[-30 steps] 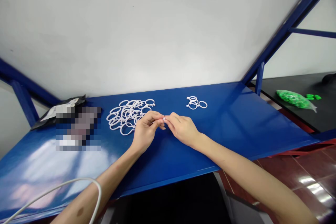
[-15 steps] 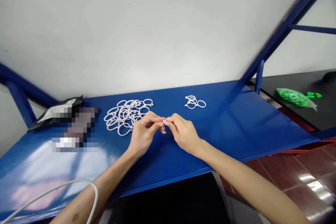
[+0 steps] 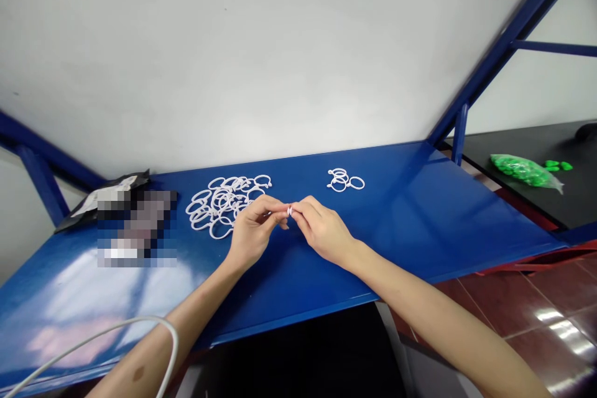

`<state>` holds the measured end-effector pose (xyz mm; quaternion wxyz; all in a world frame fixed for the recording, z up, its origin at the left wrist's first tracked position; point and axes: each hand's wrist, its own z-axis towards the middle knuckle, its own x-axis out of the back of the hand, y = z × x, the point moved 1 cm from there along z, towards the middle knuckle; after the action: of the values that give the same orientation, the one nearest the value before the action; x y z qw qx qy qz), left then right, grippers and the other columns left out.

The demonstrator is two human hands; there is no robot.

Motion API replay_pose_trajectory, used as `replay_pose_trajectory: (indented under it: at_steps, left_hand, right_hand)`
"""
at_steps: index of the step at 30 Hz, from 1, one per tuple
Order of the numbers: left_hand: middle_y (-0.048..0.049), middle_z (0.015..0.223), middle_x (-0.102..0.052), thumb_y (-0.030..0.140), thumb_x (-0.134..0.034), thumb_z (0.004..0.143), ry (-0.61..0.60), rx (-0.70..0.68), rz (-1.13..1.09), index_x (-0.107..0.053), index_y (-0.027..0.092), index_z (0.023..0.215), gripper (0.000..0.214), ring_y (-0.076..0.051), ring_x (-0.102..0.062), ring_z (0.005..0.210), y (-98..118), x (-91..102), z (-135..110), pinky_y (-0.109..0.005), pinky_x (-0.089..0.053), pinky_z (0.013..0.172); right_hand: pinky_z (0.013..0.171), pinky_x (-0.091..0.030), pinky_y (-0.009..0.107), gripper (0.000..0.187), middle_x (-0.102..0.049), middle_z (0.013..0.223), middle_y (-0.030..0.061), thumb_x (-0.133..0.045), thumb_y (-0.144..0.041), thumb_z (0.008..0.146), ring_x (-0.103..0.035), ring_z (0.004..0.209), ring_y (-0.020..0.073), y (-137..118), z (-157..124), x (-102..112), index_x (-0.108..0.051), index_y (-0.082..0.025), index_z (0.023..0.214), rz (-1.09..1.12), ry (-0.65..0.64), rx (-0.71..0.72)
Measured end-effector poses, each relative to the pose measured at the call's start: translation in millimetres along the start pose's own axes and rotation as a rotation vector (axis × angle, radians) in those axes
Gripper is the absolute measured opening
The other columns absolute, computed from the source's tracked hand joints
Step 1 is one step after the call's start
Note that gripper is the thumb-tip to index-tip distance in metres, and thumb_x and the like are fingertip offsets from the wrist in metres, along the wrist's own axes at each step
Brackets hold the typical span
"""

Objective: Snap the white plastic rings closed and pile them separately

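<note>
Between the fingertips of both hands sits a small white piece [image 3: 290, 211]; it looks like part of a white ring, though the fingers cover most of it. My left hand [image 3: 254, 227] pinches it from the left, thumb against fingers. From the right, my right hand [image 3: 326, 233] pinches the same piece, so the fingertips nearly meet. Just beyond my left hand lies a heap of white plastic rings [image 3: 221, 222], each with a small knob. A smaller group of similar white rings [image 3: 339, 183] rests farther back, to the right of the hands.
The rings lie on a blue table [image 3: 401, 211] against a pale wall. A black package [image 3: 105, 196] and a blurred-out object [image 3: 144, 224] lie at left. A white cable [image 3: 112, 326] crosses the lower left. A bag of green pieces [image 3: 522, 171] rests on a black table at right.
Both hands stay pinched together on the small white piece, with only a slight shift up and left in view. Both ring groups look the same.
</note>
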<state>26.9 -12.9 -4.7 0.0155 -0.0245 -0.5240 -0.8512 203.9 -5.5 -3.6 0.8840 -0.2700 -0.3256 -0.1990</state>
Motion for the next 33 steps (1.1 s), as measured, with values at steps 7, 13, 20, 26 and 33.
replay_pose_trajectory:
  at_steps: [7,13,20,26,33]
  left_hand:
    - [0.003,0.079,-0.061,0.017,-0.07,0.089,0.016,-0.124,0.103,-0.076,0.023,0.089,0.009,-0.007,-0.064,0.057,-1,-4.8,-9,-0.022,-0.054,0.055]
    - [0.0022,0.082,-0.059,0.019,-0.065,0.093,0.003,-0.151,0.21,-0.072,0.023,0.091,0.008,-0.008,-0.062,0.058,-5,-7.5,-10,-0.023,-0.053,0.053]
    - [-0.0077,0.106,-0.072,0.013,-0.046,0.095,-0.164,-0.276,0.911,-0.072,0.022,0.111,0.031,-0.024,-0.063,0.1,0,28.0,15,-0.042,-0.053,0.092]
    - [-0.0115,0.121,-0.066,0.016,-0.054,0.079,-0.345,-0.15,1.193,-0.066,0.019,0.114,0.037,-0.034,-0.052,0.114,-4,58.9,19,-0.053,-0.045,0.1]
    - [-0.0118,0.12,-0.065,0.021,-0.056,0.085,-0.398,-0.177,1.188,-0.065,0.022,0.087,0.009,-0.035,-0.05,0.116,-17,54.3,14,-0.054,-0.042,0.096]
  right_hand:
    - [0.068,-0.055,0.026,0.032,-0.073,0.099,0.0094,-0.033,-0.021,0.11,-0.07,0.084,0.017,0,-6,-1,-0.065,-0.015,0.111,-0.164,0.004,0.099]
    - [0.067,-0.054,0.026,0.033,-0.072,0.099,0.0088,-0.034,-0.022,0.11,-0.07,0.084,0.0171,3,-6,-4,-0.066,-0.015,0.112,-0.17,-0.084,0.063]
    - [0.076,-0.053,0.026,0.022,-0.072,0.106,0.0059,-0.05,-0.03,0.106,-0.07,0.097,0.0182,34,15,3,-0.07,-0.02,0.109,-0.194,-0.132,-0.199]
    - [0.069,-0.054,0.031,0.02,-0.063,0.114,0.0113,-0.056,-0.03,0.102,-0.065,0.102,0.025,90,14,33,-0.072,-0.019,0.106,-0.408,-0.037,-0.509]
    - [0.085,-0.057,0.045,0.016,-0.06,0.112,0.0144,-0.06,-0.024,0.097,-0.059,0.106,0.0298,91,10,32,-0.071,-0.016,0.105,-0.333,0.052,-0.423]
